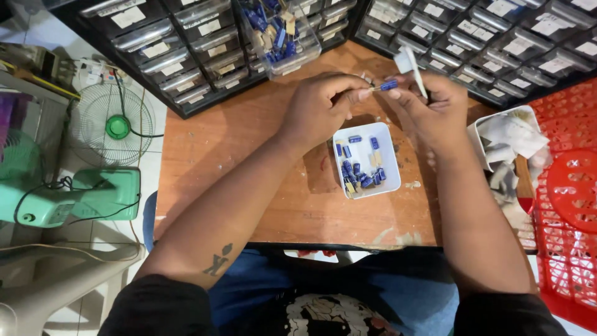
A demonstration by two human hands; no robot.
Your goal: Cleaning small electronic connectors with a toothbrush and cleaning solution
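Your wooden table point(249, 143) carries the lot: a small white square tray point(386, 135) sits near the middle, loaded with blue cylindrical parts point(356, 171) (a few are tan). At the back, black drawer cabinets point(186, 43) stand in a corner. On your right, a white tub point(477, 134) of crumpled paper, with pale scraps point(411, 185) just beside the tray

table point(249, 155): wood, looking matt, scuffed, paint-flecked | small tray point(387, 134): white plastic, showing smooth and glossy | capacitor point(389, 85): shiny blue sleeve, gleaming thin metal leads | drawer cabinets point(186, 56): clear glossy plastic fronts, paper labels | basket point(569, 186): red plastic lattice | trousers point(249, 292): showing blue cloth
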